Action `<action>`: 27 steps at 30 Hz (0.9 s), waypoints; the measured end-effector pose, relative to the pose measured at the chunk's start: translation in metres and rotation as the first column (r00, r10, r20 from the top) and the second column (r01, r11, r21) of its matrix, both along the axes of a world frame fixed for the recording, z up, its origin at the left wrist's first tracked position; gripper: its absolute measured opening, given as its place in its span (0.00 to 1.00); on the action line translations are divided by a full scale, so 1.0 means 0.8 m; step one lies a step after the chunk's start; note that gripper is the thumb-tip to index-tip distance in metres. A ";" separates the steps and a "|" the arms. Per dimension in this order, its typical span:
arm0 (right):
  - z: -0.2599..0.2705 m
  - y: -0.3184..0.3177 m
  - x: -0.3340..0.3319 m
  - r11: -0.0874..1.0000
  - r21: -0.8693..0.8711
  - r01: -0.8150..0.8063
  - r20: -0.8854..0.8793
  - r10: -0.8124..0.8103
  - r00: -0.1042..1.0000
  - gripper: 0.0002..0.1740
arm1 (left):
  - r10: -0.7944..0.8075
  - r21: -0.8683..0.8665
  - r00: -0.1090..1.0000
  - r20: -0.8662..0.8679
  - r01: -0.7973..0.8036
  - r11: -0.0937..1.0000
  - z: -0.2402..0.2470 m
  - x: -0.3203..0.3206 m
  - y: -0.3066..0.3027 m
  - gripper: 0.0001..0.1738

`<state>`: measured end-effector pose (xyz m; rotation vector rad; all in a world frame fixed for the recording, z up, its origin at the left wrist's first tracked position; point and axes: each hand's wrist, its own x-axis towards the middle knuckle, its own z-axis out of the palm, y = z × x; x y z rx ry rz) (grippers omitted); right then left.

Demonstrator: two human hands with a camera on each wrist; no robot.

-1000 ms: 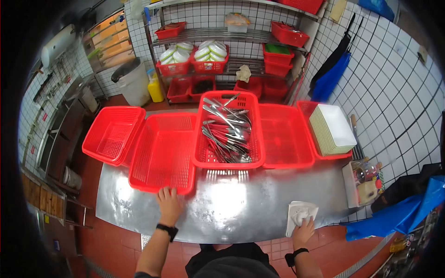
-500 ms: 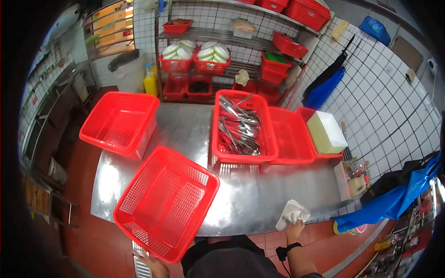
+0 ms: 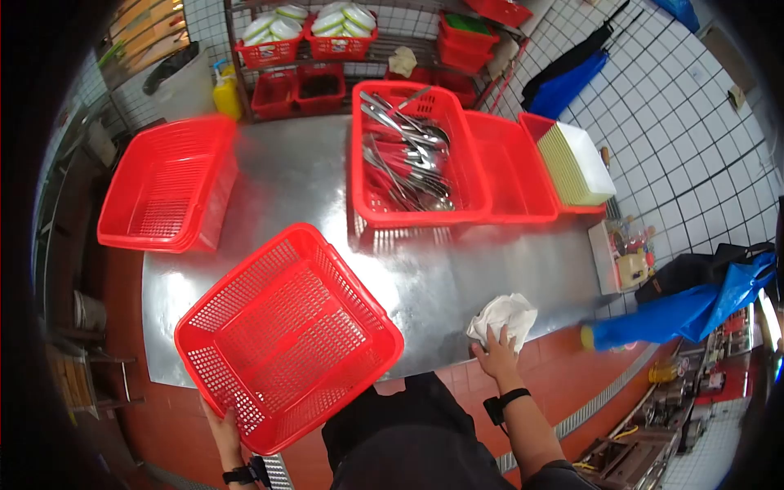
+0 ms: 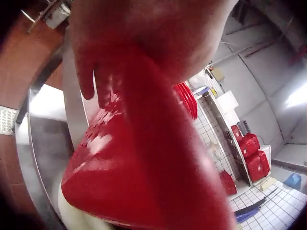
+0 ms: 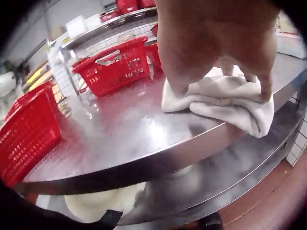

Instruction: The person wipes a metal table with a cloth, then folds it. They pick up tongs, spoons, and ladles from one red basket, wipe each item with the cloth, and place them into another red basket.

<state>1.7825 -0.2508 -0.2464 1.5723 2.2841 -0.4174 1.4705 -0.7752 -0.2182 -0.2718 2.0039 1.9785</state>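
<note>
A large red perforated plastic basket (image 3: 294,327) is tilted over the near left edge of the steel table (image 3: 286,163). My left hand (image 3: 222,425) grips it by its near left rim; in the left wrist view, fingers (image 4: 100,86) lie along the basket's red wall. At the table's front edge on the right, my right hand (image 3: 498,359) holds a white cloth (image 3: 505,317). The right wrist view shows the cloth (image 5: 230,103) bunched under the fingers and thumb, part of it hanging past the edge.
Behind stand a basket of cutlery (image 3: 408,212), a red tub (image 3: 510,171) and stacked rectangular white dishes (image 3: 576,167). More red baskets (image 3: 163,188) sit at the back left. A small box of bottles (image 3: 608,257) stands by the tiled wall.
The basket has come from the back row to the front edge, tilted and turned, carried by my left hand. My right hand has moved slightly left with the cloth.
</note>
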 end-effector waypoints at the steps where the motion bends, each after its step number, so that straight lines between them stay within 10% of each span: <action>1: -0.002 0.006 0.006 1.000 -0.008 -0.016 0.007 0.016 1.000 0.42 | -0.061 -0.068 0.998 -0.018 0.060 0.996 0.000 -0.007 -0.002 0.43; 17: -0.028 0.064 0.064 0.960 0.207 -0.188 -0.173 0.225 0.959 0.40 | -0.641 -0.235 0.764 0.072 0.638 0.734 0.024 0.005 0.202 0.42; 19: -0.027 0.088 0.071 0.939 0.228 -0.259 -0.139 0.295 0.945 0.41 | -0.919 -0.914 0.390 -0.061 0.349 0.208 0.048 -0.004 0.251 0.41; 21: -0.029 0.109 0.072 0.943 0.209 -0.259 -0.169 0.295 0.940 0.43 | -0.891 -0.947 0.373 -0.259 0.083 0.310 0.079 -0.039 0.327 0.37; 23: -0.021 0.125 0.072 0.939 0.076 -0.337 -0.083 0.342 0.936 0.45 | -0.780 -0.836 0.391 -0.490 0.045 0.547 0.091 -0.097 0.396 0.30; 27: -0.034 0.143 0.075 0.925 -0.020 -0.379 -0.161 0.371 0.915 0.45 | -0.784 -0.787 0.241 -0.572 0.109 0.607 0.148 -0.157 0.599 0.17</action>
